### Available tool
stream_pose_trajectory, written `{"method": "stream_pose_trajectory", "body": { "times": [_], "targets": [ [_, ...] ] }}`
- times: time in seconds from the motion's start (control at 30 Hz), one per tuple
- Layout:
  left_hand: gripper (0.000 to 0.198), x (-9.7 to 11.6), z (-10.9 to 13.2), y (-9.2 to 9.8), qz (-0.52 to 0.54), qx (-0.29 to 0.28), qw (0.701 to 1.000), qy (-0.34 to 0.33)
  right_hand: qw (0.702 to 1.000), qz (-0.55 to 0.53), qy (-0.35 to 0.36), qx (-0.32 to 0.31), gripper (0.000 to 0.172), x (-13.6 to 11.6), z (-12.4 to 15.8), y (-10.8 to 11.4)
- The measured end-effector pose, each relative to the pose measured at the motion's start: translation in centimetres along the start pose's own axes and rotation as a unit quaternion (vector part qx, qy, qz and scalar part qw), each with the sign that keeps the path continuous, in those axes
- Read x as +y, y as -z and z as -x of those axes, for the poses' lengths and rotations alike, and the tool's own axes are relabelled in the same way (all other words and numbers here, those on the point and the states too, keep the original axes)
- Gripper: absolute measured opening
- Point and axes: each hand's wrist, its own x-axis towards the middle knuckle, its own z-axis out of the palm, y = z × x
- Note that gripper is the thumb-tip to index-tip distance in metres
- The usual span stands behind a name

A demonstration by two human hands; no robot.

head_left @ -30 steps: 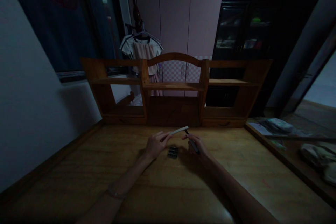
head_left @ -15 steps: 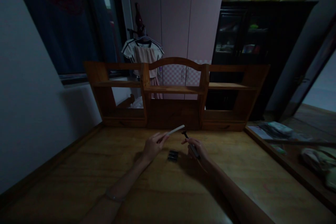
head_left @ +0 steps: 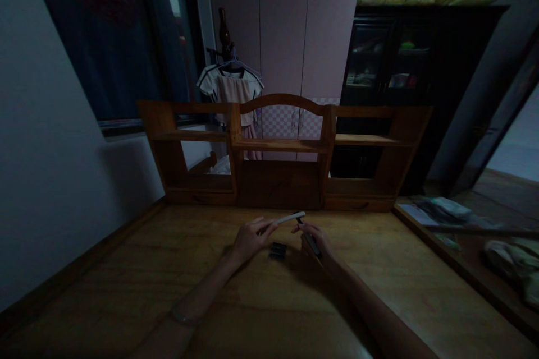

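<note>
My left hand (head_left: 249,240) pinches a thin white stick (head_left: 290,217), whose far end points right and overlaps the dark head of a razor-like tool. That dark tool (head_left: 311,243) is held in my right hand (head_left: 319,242), its handle running back through the fingers. The stick's tip and the tool's head look very close; whether they touch is hard to tell. Between and slightly below the hands, a small black ribbed item (head_left: 278,251) lies on the wooden table (head_left: 261,308).
A wooden shelf unit (head_left: 280,146) stands along the table's back edge. The wall (head_left: 50,179) borders the left side. Beyond the table's right edge lie a plastic-wrapped bundle (head_left: 450,207) and crumpled cloth (head_left: 511,263).
The white stick has moved right and slightly down, so its tip now overlaps the tool's head. My left hand shifted slightly; my right hand stays nearly in place.
</note>
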Motion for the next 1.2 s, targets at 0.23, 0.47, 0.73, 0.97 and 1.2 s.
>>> {"method": "stream_pose_trajectory", "body": {
  "times": [0.23, 0.47, 0.73, 0.97, 1.2],
  "targets": [
    [0.027, 0.1, 0.03, 0.16, 0.008, -0.008, 1.0, 0.001, 1.0, 0.009, -0.002, 0.013, 0.031, 0.29, -0.09, 0.02],
    [0.027, 0.22, 0.02, 0.13, 0.004, -0.001, 1.0, -0.001, 1.0, 0.006, -0.006, 0.024, 0.03, 0.12, 0.11, -0.12],
    [0.028, 0.33, -0.08, 0.37, 0.001, 0.008, 1.0, -0.005, 1.0, -0.019, 0.007, 0.021, 0.028, -0.44, 0.4, -0.24],
    [0.026, 0.33, -0.06, 0.31, -0.005, 0.013, 1.0, 0.002, 0.999, -0.045, -0.016, 0.024, 0.029, 0.01, 0.22, -0.07],
    [0.029, -0.03, -0.04, 0.21, -0.013, 0.021, 1.0, -0.013, 0.999, -0.035, 0.008, 0.025, 0.03, 0.06, 0.2, 0.08]
  ]
}}
